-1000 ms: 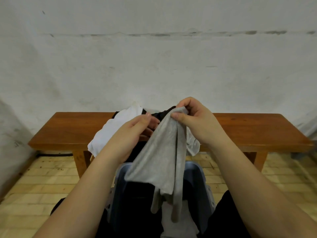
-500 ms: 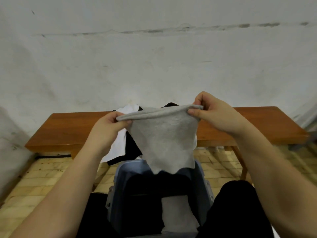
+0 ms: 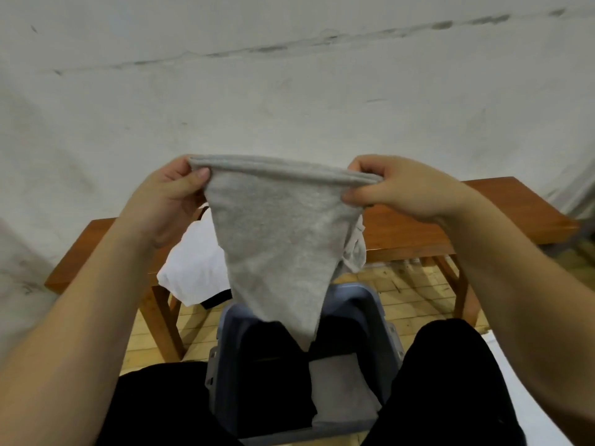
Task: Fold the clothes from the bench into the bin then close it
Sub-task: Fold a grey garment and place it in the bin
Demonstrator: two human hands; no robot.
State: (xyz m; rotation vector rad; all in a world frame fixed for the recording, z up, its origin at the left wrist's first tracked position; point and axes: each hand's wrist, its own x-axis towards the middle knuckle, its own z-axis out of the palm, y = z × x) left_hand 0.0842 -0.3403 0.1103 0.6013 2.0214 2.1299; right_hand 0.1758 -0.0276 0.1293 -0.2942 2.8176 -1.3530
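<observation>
A light grey garment [image 3: 277, 239] hangs stretched between my hands, tapering to a point over the bin. My left hand [image 3: 164, 197] pinches its left top corner and my right hand [image 3: 396, 188] pinches the right one. Below it stands the open blue-grey bin [image 3: 380, 313] between my knees, with a folded black piece [image 3: 273, 365] and a folded grey piece [image 3: 341, 394] inside. On the wooden bench [image 3: 418, 226] behind lie a white garment [image 3: 190, 268], a black one [image 3: 215, 300] under it, and another grey piece [image 3: 354, 252], all partly hidden by the held cloth.
A plain whitish wall [image 3: 289, 91] rises right behind the bench. The floor [image 3: 405, 300] is pale brick. My black-trousered legs [image 3: 450, 381] flank the bin on both sides. No lid is visible.
The garment went from hanging bunched in both hands to being pulled wide and taut along its top edge. My hands moved apart and rose; the view tilted.
</observation>
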